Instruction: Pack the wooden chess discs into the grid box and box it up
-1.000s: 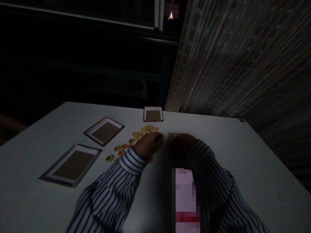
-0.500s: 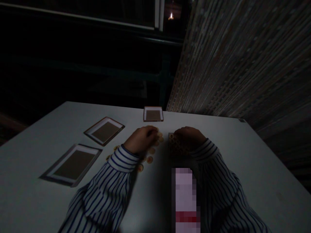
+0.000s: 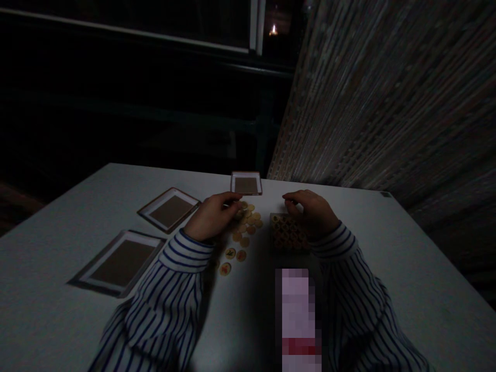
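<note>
In the head view, the loose discs (image 3: pixel 251 230) lie in a messy bunch on the white table (image 3: pixel 368 268). Some rest on top of others, and a few sit apart, nearer the person. Some have red marks and some have black ones. The box (image 3: pixel 282 214) is to the right of the bunch, with rows of discs in it.

The left hand (image 3: pixel 215 214) is over the left side of the bunch. Its finger and thumb are a little bit apart at the tips. It is too dark to tell if a disc is between them. The right hand (image 3: pixel 310 212) is over the right part of the box. Its thumb and pointing finger have a small gap, and no disc shows there. The other fingers are tucked out of sight.

The discs look like wood, so each one should be light, hard and not easy to break. They could be a bit smooth and slide on the table, and one on its edge might roll away. The best grip is likely thumb and finger on the round rim, not flat on the face. Discs on top of others should be easiest to pick up. The box is best held by its sides.
</note>
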Demonstrator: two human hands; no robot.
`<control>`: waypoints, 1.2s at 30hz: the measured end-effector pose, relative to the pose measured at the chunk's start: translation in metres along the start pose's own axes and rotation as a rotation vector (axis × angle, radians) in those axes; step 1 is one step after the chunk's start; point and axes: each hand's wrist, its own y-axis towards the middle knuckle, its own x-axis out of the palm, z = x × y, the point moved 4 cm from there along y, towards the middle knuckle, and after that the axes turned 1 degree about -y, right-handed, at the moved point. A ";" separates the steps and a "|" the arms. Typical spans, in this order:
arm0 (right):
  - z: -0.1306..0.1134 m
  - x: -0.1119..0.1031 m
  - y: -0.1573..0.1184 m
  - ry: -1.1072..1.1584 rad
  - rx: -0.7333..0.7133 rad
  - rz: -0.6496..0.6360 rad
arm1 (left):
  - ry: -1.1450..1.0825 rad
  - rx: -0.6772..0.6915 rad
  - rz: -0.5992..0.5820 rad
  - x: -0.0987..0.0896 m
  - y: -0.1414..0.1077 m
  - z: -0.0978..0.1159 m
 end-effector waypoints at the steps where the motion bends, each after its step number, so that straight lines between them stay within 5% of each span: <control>1: -0.001 -0.002 0.002 0.009 -0.003 0.013 | 0.007 -0.001 0.009 -0.002 0.000 0.000; 10: -0.013 -0.010 0.016 0.080 -0.058 0.104 | 0.015 0.007 0.037 -0.012 -0.001 -0.001; 24: -0.005 0.001 0.010 0.019 -0.066 -0.061 | 0.154 -0.007 -0.051 -0.019 -0.007 -0.005; 36: 0.006 -0.012 0.005 0.040 -0.043 0.034 | 0.214 -0.025 -0.042 -0.023 -0.009 -0.003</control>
